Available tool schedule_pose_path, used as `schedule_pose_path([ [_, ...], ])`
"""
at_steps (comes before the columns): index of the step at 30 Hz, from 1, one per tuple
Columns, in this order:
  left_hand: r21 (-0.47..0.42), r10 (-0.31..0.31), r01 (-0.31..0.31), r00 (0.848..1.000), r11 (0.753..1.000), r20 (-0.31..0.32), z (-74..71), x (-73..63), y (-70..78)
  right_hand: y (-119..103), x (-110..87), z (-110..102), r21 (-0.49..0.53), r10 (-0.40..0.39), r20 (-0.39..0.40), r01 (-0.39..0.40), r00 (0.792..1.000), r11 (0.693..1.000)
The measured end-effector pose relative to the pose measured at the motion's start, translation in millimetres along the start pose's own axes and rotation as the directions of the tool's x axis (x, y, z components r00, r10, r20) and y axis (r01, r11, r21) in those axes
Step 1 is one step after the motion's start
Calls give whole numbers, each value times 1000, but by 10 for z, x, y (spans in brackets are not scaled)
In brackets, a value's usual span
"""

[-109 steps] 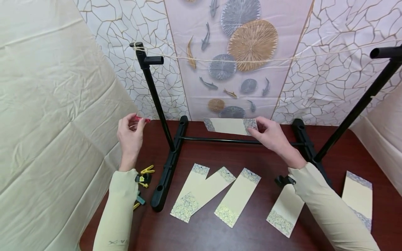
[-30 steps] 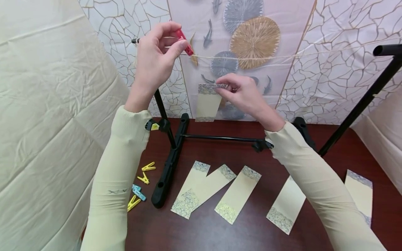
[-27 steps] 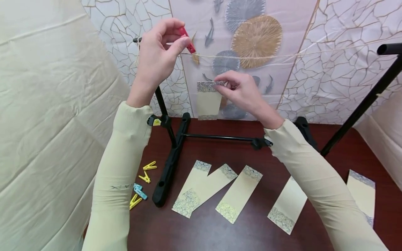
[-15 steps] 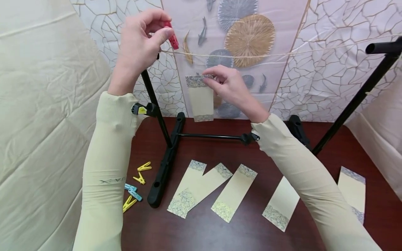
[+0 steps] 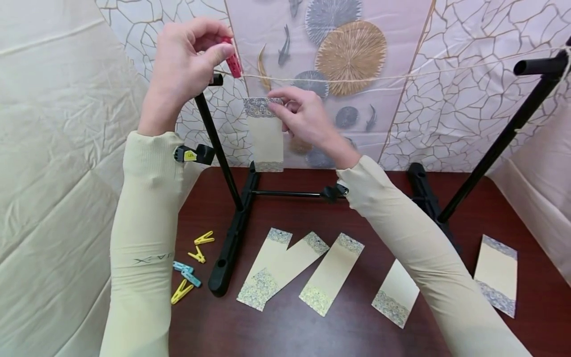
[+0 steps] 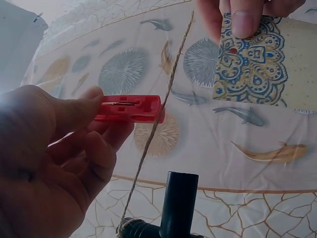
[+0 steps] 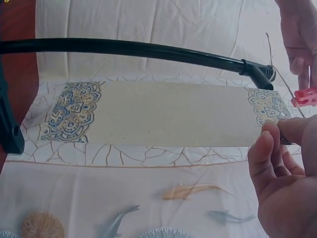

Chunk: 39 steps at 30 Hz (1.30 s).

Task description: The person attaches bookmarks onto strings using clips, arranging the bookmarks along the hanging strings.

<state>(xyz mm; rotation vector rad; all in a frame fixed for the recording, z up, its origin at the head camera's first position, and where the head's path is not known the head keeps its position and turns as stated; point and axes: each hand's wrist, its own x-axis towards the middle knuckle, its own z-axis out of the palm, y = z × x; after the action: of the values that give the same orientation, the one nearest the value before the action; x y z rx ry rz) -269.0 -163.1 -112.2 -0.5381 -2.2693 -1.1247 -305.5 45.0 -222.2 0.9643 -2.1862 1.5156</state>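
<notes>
High at the left of the head view, my left hand point(image 5: 178, 64) pinches a red clothespin point(image 5: 233, 62) between thumb and fingers. In the left wrist view the clothespin's tip meets the thin twine point(image 6: 171, 82); whether it is clamped on it, I cannot tell. Just below the line, my right hand point(image 5: 303, 114) pinches the patterned top end of a cream paper card point(image 5: 266, 141), which hangs down with blue-and-gold lace print at both ends point(image 7: 74, 111). A small red dot shows near the card's top edge in the left wrist view.
A black stand's left post point(image 5: 218, 148) and right post point(image 5: 495, 144) carry the twine. On the dark red table point(image 5: 339, 332) lie several similar cards point(image 5: 332, 272), two of them overlapping. Yellow clothespins point(image 5: 182, 291) and blue clothespins point(image 5: 191, 277) lie left of the stand's foot point(image 5: 229, 248).
My left hand has risen from beside the stand to the twine with the red clothespin. The card in my right hand has come up and left, turning from sideways to hanging.
</notes>
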Motion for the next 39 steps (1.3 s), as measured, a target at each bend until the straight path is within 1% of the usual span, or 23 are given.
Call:
schedule_pose_path([
  [3, 42, -5, 4, 1000, 999, 12, -16, -6, 6, -16, 38, 39, 16, 9, -5, -9, 1000, 1000],
  [7, 87, -33, 29, 998, 996, 46, -57, -9, 5, -38, 91, 91, 31, 17, -29, -16, 999, 999],
  [10, 102, -61, 53, 995, 993, 76, -85, -7, -2, -66, 127, 127, 37, 31, -57, -29, 998, 999],
  [14, 123, -85, 71, 990, 990, 109, -102, -26, -25, -111, 175, 181, 53, 44, -98, -39, 994, 998],
  [18, 144, -88, 70, 988, 987, 124, -90, -47, -51, -145, 213, 227, 67, 57, -119, -49, 991, 997],
  [24, 173, -81, 57, 987, 983, 137, -58, -65, -78, -189, 226, 278, 77, 84, -106, -76, 991, 994],
  [33, 255, -57, 15, 986, 967, 160, -1, -95, -59, -250, 261, 328, 55, 88, -97, -83, 991, 995],
  [37, 279, -64, 13, 982, 960, 176, 7, -98, -56, -271, 264, 338, 52, 81, -96, -76, 992, 996],
  [39, 283, -76, 21, 979, 959, 187, 2, -100, -52, -266, 263, 341, 50, 63, -101, -58, 993, 997],
])
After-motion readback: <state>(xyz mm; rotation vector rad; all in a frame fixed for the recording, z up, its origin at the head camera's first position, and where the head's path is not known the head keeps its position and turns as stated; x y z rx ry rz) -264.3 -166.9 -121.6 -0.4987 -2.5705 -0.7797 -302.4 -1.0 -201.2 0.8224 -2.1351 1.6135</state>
